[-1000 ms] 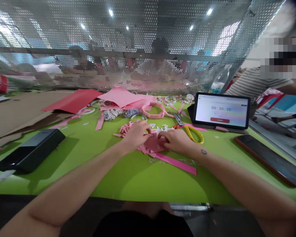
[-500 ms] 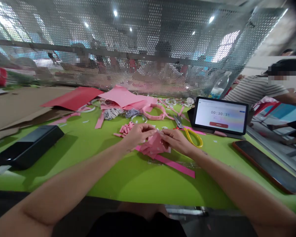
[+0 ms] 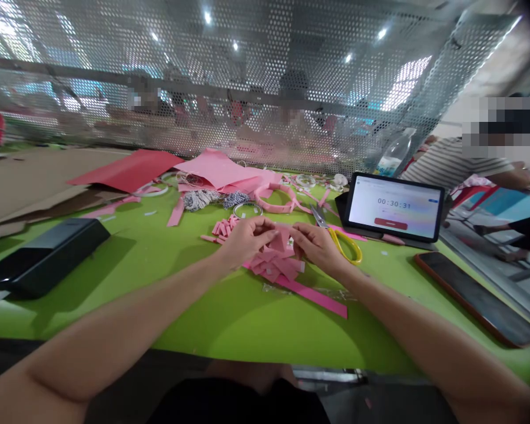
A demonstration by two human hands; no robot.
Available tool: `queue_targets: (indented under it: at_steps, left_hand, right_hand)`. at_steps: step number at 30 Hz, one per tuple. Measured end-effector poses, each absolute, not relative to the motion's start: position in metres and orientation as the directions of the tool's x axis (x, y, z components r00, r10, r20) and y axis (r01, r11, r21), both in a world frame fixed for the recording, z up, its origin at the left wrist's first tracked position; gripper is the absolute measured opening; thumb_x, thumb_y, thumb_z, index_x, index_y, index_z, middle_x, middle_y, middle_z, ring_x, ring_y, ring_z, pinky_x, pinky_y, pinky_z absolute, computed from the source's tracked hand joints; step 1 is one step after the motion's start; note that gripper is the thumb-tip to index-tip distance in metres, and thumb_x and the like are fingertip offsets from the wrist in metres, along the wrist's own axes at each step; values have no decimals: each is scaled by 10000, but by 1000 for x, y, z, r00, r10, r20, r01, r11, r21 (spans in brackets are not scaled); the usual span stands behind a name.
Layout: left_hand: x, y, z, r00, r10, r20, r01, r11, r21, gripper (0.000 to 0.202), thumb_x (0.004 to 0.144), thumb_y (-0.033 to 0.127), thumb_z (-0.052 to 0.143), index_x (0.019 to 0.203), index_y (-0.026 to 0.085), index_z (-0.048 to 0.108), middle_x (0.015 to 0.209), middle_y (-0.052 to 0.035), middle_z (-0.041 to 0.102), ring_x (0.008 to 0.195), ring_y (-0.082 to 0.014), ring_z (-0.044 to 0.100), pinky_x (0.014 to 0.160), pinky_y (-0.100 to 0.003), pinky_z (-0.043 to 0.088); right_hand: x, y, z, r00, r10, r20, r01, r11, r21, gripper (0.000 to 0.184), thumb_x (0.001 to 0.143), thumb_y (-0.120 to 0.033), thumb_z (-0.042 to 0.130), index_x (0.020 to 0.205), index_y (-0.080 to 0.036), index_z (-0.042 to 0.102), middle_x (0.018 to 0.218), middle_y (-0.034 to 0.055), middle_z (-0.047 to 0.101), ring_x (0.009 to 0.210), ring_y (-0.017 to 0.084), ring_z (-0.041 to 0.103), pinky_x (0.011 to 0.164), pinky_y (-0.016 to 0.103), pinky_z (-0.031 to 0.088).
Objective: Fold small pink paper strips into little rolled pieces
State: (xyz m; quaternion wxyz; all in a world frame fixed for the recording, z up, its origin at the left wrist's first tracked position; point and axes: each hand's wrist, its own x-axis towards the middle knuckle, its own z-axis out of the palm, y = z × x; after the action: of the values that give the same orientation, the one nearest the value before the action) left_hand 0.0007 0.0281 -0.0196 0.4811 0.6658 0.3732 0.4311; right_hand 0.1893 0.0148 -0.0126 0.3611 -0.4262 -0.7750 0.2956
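My left hand [image 3: 244, 237] and my right hand [image 3: 317, 245] meet over a heap of small pink paper pieces [image 3: 277, 262] on the green table [image 3: 229, 312]. Both pinch a folded pink paper piece [image 3: 281, 238] held up between their fingertips. A long pink strip [image 3: 318, 296] lies under the heap and runs toward the front right. Just right of my right hand lie yellow-handled scissors [image 3: 342, 241]. More cut pink bits [image 3: 223, 227] sit behind my left hand.
A tablet [image 3: 395, 205] showing a timer stands at the right, with a phone [image 3: 477, 297] nearer the edge. A black box [image 3: 44, 255] lies at the left. Red and pink sheets [image 3: 168, 168], a pink ring [image 3: 276, 198], twine and cardboard lie before the perforated metal screen. A person in stripes [image 3: 457, 162] sits at the right.
Both hands have lifted off the heap of pink pieces and now hold one folded piece up between their fingertips. The view has shifted slightly.
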Motion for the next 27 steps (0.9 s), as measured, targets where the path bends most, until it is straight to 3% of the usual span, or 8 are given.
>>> queue_targets:
  at_steps: [3, 7, 11, 13, 18, 27]
  left_hand:
    - [1, 27, -18, 353, 904, 239, 122, -298, 947, 159, 762, 276, 611, 833, 136, 635, 704, -36, 620, 599, -108, 547, 536, -223, 435]
    - [3, 22, -14, 352, 885, 306, 184, -386, 904, 109, 757, 227, 599, 804, 136, 637, 733, -44, 637, 633, -121, 563, 562, -231, 442]
    - [4, 13, -8, 465, 816, 343, 197, -473, 859, 114, 788, 180, 531, 826, 129, 625, 747, -40, 625, 651, -117, 557, 573, -224, 439]
    - [4, 9, -5, 516, 779, 356, 188, -508, 841, 115, 791, 151, 502, 828, 125, 609, 750, -31, 609, 655, -108, 543, 577, -215, 434]
    - [4, 8, -6, 590, 729, 346, 168, -530, 831, 88, 789, 118, 466, 777, 123, 553, 696, 1, 558, 611, -85, 502, 544, -191, 397]
    - [2, 8, -7, 639, 713, 290, 155, -488, 859, 118, 832, 187, 476, 861, 126, 573, 790, -22, 554, 709, -113, 505, 635, -228, 407]
  right_hand:
    - [191, 14, -12, -290, 871, 397, 554, 491, -672, 278, 876, -438, 440, 769, -185, 478, 504, -43, 505, 417, 70, 419, 434, 186, 292]
    - [195, 10, -11, -336, 751, 568, 696, 604, -387, 257, 839, -352, 501, 651, -176, 496, 557, -19, 538, 490, 71, 423, 503, 202, 291]
    - [192, 4, -8, -472, 718, 511, 727, 645, -235, 221, 846, -303, 466, 679, -178, 540, 522, -30, 506, 469, 67, 383, 500, 214, 248]
    - [190, 2, -6, -512, 719, 470, 709, 662, -241, 212, 853, -272, 435, 686, -173, 522, 521, -35, 469, 456, 63, 342, 490, 214, 232]
    - [187, -1, -4, -558, 728, 398, 611, 685, -397, 228, 872, -237, 388, 661, -171, 444, 543, -38, 413, 476, 67, 328, 492, 206, 240]
    - [187, -4, 1, -594, 732, 335, 519, 666, -535, 263, 872, -198, 344, 622, -170, 420, 557, -17, 491, 500, 77, 382, 520, 218, 274]
